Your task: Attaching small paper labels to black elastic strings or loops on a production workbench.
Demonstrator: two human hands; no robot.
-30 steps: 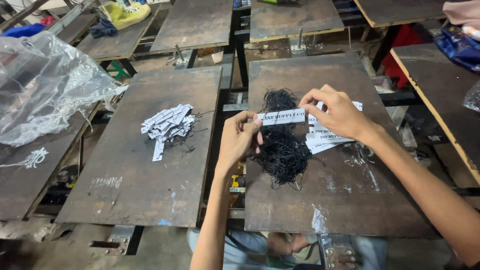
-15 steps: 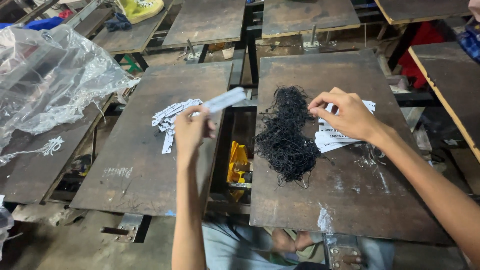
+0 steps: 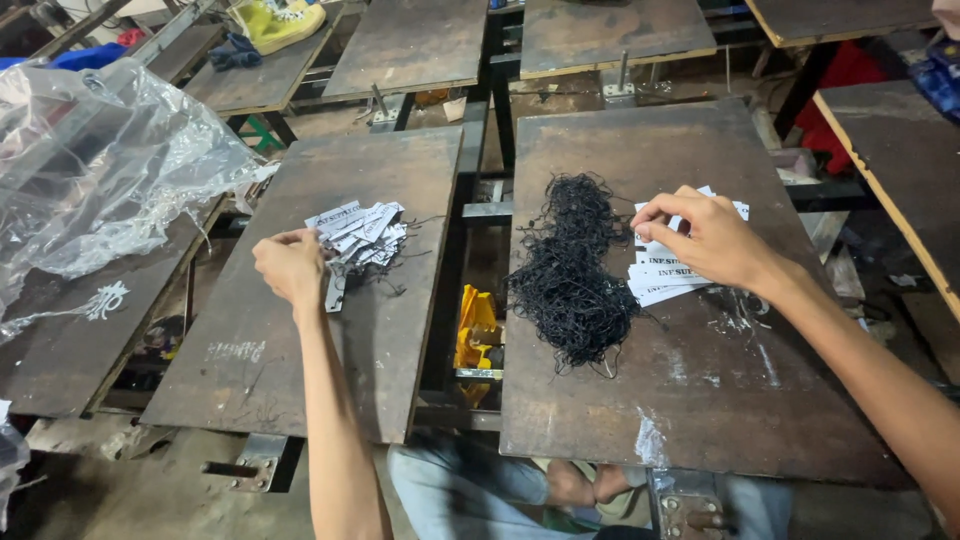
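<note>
My left hand rests at the left edge of a small heap of white paper tags with black strings on the left dark metal plate. Its fingers are pinched on the end of one white tag lying on that heap. My right hand is over a stack of plain white tags on the right metal plate, with fingertips pinching the top tag. A tangled heap of black strings lies just left of that stack.
A crumpled clear plastic sheet covers the plate at far left. A yellow object sits in the gap between the two plates. More metal plates stand behind, with a yellow shoe at the top.
My left hand carried a white tag from the right plate across the gap and lowered it onto the heap at left. My right hand dropped back onto the tag stack.
</note>
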